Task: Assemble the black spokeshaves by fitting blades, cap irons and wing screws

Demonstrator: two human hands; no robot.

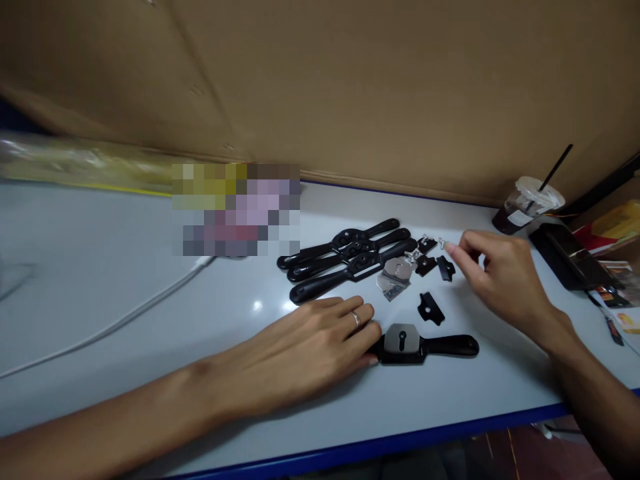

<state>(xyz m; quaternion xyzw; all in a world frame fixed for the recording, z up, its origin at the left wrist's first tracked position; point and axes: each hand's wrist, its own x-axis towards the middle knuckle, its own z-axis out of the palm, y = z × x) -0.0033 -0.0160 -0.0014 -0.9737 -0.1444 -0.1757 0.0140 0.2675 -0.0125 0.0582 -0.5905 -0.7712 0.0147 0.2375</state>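
Note:
A black spokeshave (450,346) lies near the table's front edge, with a silver blade (401,339) set flat on its middle. My left hand (320,337) is closed over the left handle, which it hides. My right hand (495,273) reaches in from the right, thumb and finger pinched at a small silver screw (443,244). Below its fingertips are several black cap plates, one (446,269) close by and another (431,309) nearer the spokeshave. Loose silver blades (395,277) overlap beside more small screws (413,256). Three black spokeshave bodies (350,250) lie side by side behind my left hand.
A lidded plastic cup (525,203) with a dark drink and straw stands at the back right. Beside it lies a black phone-like object (575,257). A white cable (115,327) runs left from a blurred patch. Cardboard (350,87) walls the back; the table has a blue edge (450,430).

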